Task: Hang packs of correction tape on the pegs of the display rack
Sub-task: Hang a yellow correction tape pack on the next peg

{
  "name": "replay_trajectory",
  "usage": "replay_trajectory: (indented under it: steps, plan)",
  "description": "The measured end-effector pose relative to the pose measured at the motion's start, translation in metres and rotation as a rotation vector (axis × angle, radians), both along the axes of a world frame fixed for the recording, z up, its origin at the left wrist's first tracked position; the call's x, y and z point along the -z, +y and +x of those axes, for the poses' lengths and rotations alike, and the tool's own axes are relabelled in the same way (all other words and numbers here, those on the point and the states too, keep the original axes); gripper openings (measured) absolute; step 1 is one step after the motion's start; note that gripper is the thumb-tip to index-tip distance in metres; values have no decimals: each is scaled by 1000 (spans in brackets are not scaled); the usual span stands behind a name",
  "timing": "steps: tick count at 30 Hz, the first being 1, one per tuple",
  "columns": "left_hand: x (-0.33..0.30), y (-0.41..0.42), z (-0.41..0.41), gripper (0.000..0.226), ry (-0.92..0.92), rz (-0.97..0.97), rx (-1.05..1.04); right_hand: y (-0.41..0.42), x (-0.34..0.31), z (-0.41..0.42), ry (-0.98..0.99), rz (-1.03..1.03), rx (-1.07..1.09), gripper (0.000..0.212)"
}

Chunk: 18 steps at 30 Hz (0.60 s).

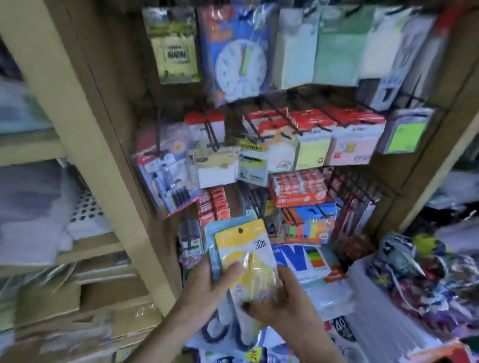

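Crowded wire display rack [358, 191] filled the centre. Low centre, the left hand [206, 287] and right hand [284, 301] gripped a yellow correction tape pack [242, 252], probably light, stiff and slippery; best pinched below its hang hole.

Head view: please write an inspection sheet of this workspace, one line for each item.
Surface: wire display rack with black pegs, mounted between tan wooden posts.
Job's things: yellow correction tape pack marked 30m, hang hole at top, not yet on a peg; a blue pack sits behind it.
Clutter: sticky notes, clock card and pen packs crowd the pegs; loose packs piled below.
Grippers: left hand and right hand both hold the yellow pack.
Cables: nothing seen.
Surroundings: blurred shelves at left, patterned goods at right.
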<state>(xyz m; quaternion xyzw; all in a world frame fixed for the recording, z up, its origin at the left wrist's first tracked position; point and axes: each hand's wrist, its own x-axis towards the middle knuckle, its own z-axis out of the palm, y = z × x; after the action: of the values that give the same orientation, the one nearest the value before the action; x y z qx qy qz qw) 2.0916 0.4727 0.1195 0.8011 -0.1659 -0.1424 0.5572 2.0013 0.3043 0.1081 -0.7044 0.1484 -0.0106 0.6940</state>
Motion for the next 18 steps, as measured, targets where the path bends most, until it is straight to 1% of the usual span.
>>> replay_trajectory:
  steps: [3, 5, 6, 7, 10, 11, 12, 14, 16, 18]
  plan:
    - [-54, -13, 8, 27, -176, -43, 4, -14, -58, 3, -124, 79, -18, 23]
    - [-89, -20, 9, 25, -254, -76, 13, -21, -92, 6, -189, 81, -23, 18]
    - [-104, -22, 11, 27, -285, -100, 8, -24, -107, 9, -213, 76, -31, 22]
    - [-119, -24, 11, 32, -314, -123, 6, -26, -123, 10, -229, 81, -42, 30]
    - [-159, -26, 11, 45, -349, -177, 35, -37, -160, 14, -275, 106, -63, 61]
    - [-173, -27, 12, 45, -365, -199, 37, -41, -170, 16, -290, 108, -71, 67]
    - [-185, -28, 13, 44, -399, -215, 28, -43, -182, 16, -302, 112, -66, 64]
    - [-214, -30, 14, 42, -502, -237, 0, -48, -208, 17, -368, 106, -42, 45]
    - [-241, -29, 17, 39, -572, -268, -36, -52, -234, 19, -437, 79, -25, 36]
    - [-267, -29, 23, 31, -644, -303, -88, -57, -257, 21, -514, 109, -13, 26]
